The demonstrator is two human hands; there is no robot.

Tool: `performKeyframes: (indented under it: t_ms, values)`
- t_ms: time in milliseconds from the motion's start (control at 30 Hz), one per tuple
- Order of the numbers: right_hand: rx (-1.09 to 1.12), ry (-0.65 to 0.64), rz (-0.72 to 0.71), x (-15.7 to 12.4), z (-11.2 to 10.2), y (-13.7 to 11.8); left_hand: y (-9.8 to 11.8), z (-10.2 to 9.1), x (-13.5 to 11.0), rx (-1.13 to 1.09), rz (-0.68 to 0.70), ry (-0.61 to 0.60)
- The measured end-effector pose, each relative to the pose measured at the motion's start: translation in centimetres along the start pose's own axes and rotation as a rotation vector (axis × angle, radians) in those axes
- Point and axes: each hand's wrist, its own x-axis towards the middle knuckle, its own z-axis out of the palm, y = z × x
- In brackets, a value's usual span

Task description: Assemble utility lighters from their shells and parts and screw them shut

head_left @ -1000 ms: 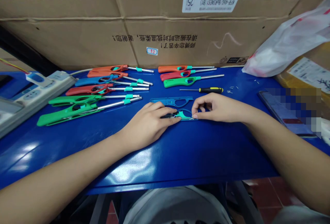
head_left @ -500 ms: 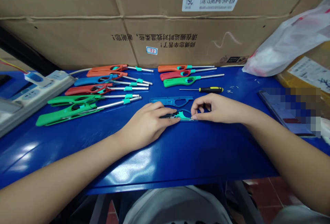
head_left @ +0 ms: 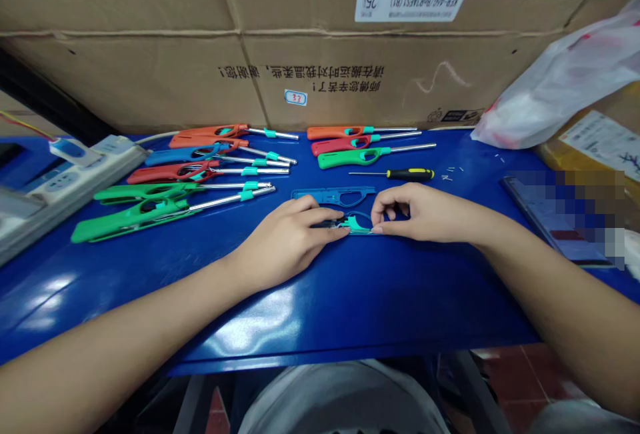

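Just beyond the right hand, a screwdriver lies beside tiny pieces.

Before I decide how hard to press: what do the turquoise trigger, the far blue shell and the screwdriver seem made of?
Trigger: probably plastic; smooth, evenly coloured.
Far blue shell: likely moulded plastic, fairly matt; ridged, with an integral finger loop.
Screwdriver: shaft probably metal, thin and grey; black-and-yellow handle seems smooth plastic, possibly rubber.
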Motion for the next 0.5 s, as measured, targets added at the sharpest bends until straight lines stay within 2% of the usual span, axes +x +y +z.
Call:
performKeyframes:
  t_ms: [333,500]
  values:
    - [0.028,-0.004,0.038,-0.02,-0.02,-0.48,-0.16,0.08,-0.01,-0.025,0.044,0.037]
    - [0.028,-0.001,0.034,0.0,-0.02,-0.48,-0.26,0.22,-0.13,-0.063,0.015,0.058]
